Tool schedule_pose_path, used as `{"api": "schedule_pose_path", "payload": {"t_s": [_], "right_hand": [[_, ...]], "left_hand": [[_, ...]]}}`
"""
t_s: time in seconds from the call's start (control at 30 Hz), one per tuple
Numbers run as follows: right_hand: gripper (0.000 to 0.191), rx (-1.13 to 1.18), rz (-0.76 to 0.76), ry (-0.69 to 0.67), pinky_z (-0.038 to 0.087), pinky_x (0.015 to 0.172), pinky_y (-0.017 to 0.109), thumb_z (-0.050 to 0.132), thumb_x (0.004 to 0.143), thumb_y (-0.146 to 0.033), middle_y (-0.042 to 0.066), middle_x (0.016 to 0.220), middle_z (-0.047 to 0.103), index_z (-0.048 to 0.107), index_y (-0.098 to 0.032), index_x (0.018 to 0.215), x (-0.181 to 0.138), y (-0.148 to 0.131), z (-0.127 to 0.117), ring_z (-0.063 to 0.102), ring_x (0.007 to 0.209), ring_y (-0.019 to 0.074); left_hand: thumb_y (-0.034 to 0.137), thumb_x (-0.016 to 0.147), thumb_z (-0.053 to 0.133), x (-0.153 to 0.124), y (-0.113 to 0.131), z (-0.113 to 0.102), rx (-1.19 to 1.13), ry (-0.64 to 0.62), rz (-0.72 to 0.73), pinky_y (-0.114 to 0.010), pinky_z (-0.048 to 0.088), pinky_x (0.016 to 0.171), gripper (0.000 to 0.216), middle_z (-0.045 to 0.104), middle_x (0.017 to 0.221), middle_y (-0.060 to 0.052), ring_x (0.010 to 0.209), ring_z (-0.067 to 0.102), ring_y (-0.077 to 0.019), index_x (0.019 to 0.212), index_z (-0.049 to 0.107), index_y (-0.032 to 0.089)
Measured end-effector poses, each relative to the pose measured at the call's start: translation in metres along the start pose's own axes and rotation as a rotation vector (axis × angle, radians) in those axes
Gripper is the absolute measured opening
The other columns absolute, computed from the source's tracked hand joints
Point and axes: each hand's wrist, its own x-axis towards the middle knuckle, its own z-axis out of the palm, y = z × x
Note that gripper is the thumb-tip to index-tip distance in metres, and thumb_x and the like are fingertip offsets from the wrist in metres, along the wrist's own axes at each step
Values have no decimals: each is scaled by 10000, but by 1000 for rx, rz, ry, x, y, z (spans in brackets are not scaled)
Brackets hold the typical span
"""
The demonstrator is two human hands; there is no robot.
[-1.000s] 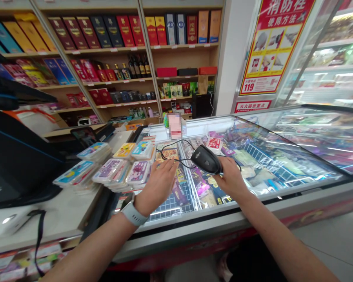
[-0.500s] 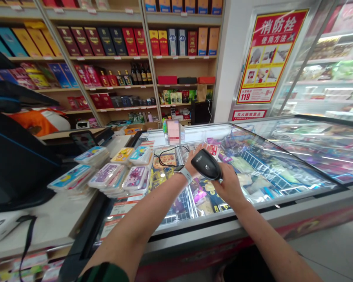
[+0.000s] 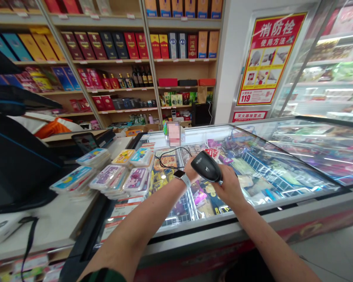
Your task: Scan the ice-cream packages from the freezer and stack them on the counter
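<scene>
My right hand [image 3: 230,184] is closed round the handle of a black barcode scanner [image 3: 206,166] held above the chest freezer's glass top. The scanner's rounded head points to the left, over my left hand [image 3: 190,168]. That hand sits just behind and left of the scanner; its fingers are hidden by it, so their pose does not show. A smartwatch [image 3: 181,175] with a pale strap is on my left wrist. A black cable [image 3: 161,159] loops over the glass beside my left hand. Just beyond the scanner is a red-and-white packet [image 3: 212,153].
Stacks of flat plastic packs [image 3: 137,179] stand on the left by the counter [image 3: 44,227]. Behind them is a black checkout terminal [image 3: 14,156]. The freezer [image 3: 194,232] holds wire baskets and bagged goods. Shelves [image 3: 111,60] of boxes line the back wall.
My left hand's stretched fingers have drawn back out of sight behind the scanner, and the watch face has turned into view. My right hand keeps hold of the scanner, nearly still.
</scene>
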Motion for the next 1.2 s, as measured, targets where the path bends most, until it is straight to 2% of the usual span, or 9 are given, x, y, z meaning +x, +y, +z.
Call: {"api": "schedule_pose_path", "payload": {"t_s": [0.1,0.23,0.37,0.5,0.63,0.77,0.9,1.2], "right_hand": [[307,3,2,11,487,831,467,545,848,-209,115,1015,645,509,-198,1154,0,0,0,602,935,290],[310,-2,9,-3,488,834,475,552,857,-226,116,1019,640,500,-205,1162,0,0,1,597,938,296],[286,-7,16,7,495,815,465,553,859,-232,113,1000,638,505,-208,1140,0,-1,0,591,926,296],[304,-6,29,-4,496,831,466,551,843,-212,112,1008,643,519,-213,1145,1,-3,-1,596,933,296],[334,-2,37,-26,502,830,457,562,825,-207,110,1016,652,525,-210,1157,0,-2,-1,596,949,299],[342,-5,39,-59,499,831,456,567,822,-200,112,1030,651,521,-209,1161,-2,0,1,592,952,299],[338,-18,28,-97,487,834,456,558,824,-211,106,1023,651,527,-213,1161,-2,1,3,594,938,295],[251,7,-3,-176,451,849,445,546,854,-265,104,997,652,533,-204,1097,1,-1,3,597,915,281]], "left_hand": [[263,806,606,-9,7,-10,93,2,-5,-368,497,829,148,685,746,-66,829,630,-244,681,632,189],[188,787,592,-23,17,-33,207,77,-38,-391,474,889,59,693,837,-86,877,640,-255,789,651,186],[208,799,578,-45,24,-62,236,179,-109,-395,503,856,158,702,896,-99,865,661,-246,936,653,182],[324,779,632,-71,32,-91,-95,250,-254,-357,545,776,211,718,903,-86,836,681,-218,929,628,176],[385,742,696,-92,40,-108,-309,263,-366,-386,538,843,362,719,1024,-95,909,691,-217,1011,580,172],[410,734,723,-100,37,-108,-382,334,-404,-390,532,882,490,707,1096,-99,972,694,-227,1125,533,184],[410,724,732,-103,26,-101,-394,383,-428,-390,533,877,457,722,1052,-95,941,700,-227,1068,541,179],[387,708,724,-106,17,-91,-393,432,-417,-370,518,839,427,706,1138,-116,1006,679,-252,1041,559,178]]}}
